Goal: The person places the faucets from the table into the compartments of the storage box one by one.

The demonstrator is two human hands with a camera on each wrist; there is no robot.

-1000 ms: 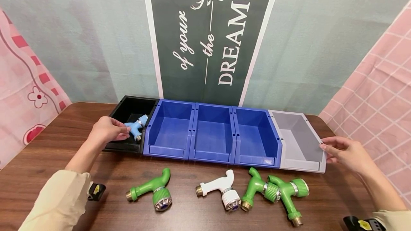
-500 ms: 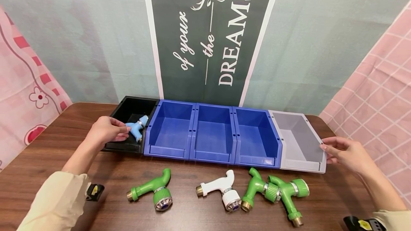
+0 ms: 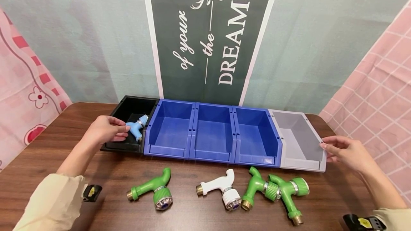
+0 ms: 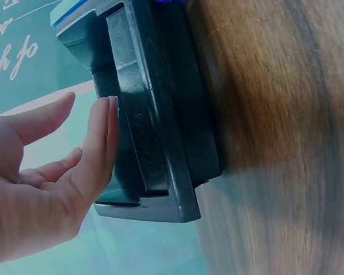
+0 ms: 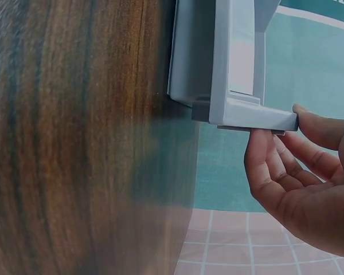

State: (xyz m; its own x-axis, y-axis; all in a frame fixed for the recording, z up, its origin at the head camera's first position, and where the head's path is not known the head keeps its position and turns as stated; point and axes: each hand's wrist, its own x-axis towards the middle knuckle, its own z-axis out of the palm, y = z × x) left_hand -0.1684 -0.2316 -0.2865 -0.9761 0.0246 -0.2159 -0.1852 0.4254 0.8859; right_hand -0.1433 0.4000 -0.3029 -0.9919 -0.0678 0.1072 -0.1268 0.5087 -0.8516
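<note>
My left hand [image 3: 107,130] reaches over the left side of the black bin [image 3: 136,103], fingertips beside the spout of a light blue tap [image 3: 136,127] lying in it. In the left wrist view, thumb and fingers [image 4: 100,129] stand apart with nothing visible between them; the tap does not show there. At the far right, my right hand [image 3: 348,152] pinches the side rim of the grey bin [image 3: 316,167], thumb on top and fingers beneath, as the right wrist view shows.
Three blue bins [image 3: 212,158] stand side by side between the black and grey ones. In front on the wooden table [image 3: 186,220] lie a green tap [image 3: 154,186], a white tap [image 3: 221,184] and two more green taps [image 3: 255,186] touching each other. Curtains hang behind.
The blue tap has shifted very slightly inside the black bin, and my left forearm has drawn a little to the left. My right hand stays on the grey bin.
</note>
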